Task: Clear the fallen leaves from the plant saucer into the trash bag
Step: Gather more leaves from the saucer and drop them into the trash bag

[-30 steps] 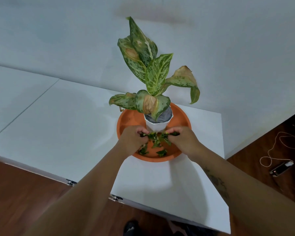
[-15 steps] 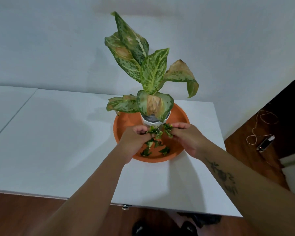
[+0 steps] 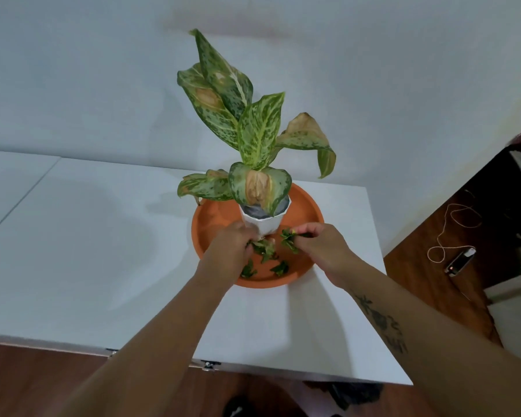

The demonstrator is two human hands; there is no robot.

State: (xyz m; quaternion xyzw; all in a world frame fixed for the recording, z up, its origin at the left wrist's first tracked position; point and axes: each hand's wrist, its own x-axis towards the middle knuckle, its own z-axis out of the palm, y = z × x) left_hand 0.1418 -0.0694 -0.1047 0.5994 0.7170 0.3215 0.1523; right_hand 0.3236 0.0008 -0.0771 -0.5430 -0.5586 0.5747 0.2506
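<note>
An orange plant saucer sits near the right end of a white table. A white pot with a speckled green plant stands in it. My left hand is over the saucer's front, closed on a clump of green leaf pieces. My right hand pinches another bunch of leaf pieces just to the right. Two loose leaf bits lie on the saucer floor below the hands. No trash bag is clearly in view.
The white wall is close behind the plant. Wooden floor lies right of the table, with a small device and coiled cord on it. Something dark sits on the floor under the table's front edge.
My hands have drawn slightly apart, each keeping its own clump of leaves. The view has shifted a little; the saucer and pot have stayed put.
</note>
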